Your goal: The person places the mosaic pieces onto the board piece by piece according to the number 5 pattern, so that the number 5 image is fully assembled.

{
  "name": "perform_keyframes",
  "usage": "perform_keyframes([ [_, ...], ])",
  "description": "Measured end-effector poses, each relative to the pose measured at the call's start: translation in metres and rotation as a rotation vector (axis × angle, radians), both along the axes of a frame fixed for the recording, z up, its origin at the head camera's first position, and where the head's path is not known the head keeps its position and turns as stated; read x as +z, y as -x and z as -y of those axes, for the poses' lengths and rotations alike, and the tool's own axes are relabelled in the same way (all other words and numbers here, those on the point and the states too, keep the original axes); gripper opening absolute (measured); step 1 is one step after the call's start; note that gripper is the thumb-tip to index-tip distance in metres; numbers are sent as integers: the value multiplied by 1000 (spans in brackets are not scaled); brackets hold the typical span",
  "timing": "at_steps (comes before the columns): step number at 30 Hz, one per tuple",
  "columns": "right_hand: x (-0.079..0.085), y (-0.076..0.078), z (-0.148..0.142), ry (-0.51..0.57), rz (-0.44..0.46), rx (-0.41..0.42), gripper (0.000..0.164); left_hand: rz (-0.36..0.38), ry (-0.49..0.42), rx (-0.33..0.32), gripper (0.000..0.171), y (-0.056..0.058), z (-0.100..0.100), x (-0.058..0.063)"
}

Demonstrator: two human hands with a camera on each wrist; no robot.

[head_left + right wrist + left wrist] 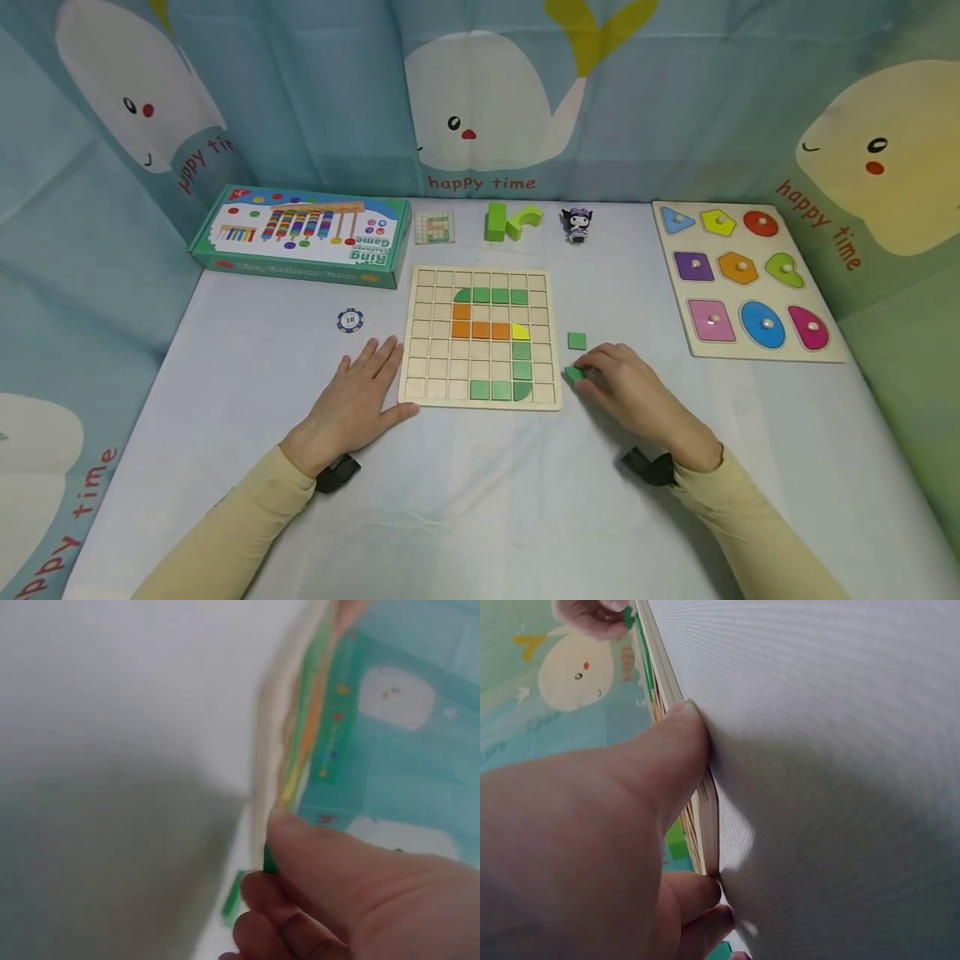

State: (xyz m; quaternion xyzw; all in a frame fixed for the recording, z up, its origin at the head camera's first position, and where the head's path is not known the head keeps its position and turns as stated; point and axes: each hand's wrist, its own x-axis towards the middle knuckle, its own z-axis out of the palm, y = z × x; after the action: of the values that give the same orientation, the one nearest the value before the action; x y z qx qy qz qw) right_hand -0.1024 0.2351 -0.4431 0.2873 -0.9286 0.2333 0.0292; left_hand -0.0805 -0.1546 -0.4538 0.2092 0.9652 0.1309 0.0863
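A wooden grid board (442, 367) lies in the middle of the table, with green, orange and yellow tiles set in some of its squares. My left hand (356, 396) rests at the board's left side, fingers straight; in the left wrist view its thumb (679, 742) lies along the board's edge. Just off the board's right edge, my right hand (630, 390) pinches a green tile (573, 374) between thumb and fingers. A second green square tile (577, 341) lies on the table beyond that hand.
Behind the board stand a small pattern card (434, 227), green blocks (496, 222) and a small figurine (577, 225). A game box (300, 237) lies at the back left, with a poker chip (349, 320) before it. A shape puzzle (750, 283) lies at the right.
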Motion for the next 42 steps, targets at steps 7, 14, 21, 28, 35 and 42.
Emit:
perform_keyframes([
  [7, 11, 6, 25, 106, -16, 57, 21, 3, -1, 1, 88, 0, 0, 1],
  [14, 12, 11, 67, 131, -15, 162, 19, 4, -6, 1, 89, 0, 0, 1],
  [21, 10, 13, 105, 92, 12, 261, 17, 20, -10, 2, 88, 1, 1, 1],
  [28, 8, 13, 129, 36, 35, 320, 17, 15, -7, -5, 89, 1, 2, 1],
  [35, 4, 13, 137, -34, -15, 326, 15, 29, 5, -4, 88, 1, 2, 2],
  [42, -3, 13, 141, -43, -138, 329, 15, 27, 9, -1, 88, 1, 2, 2],
])
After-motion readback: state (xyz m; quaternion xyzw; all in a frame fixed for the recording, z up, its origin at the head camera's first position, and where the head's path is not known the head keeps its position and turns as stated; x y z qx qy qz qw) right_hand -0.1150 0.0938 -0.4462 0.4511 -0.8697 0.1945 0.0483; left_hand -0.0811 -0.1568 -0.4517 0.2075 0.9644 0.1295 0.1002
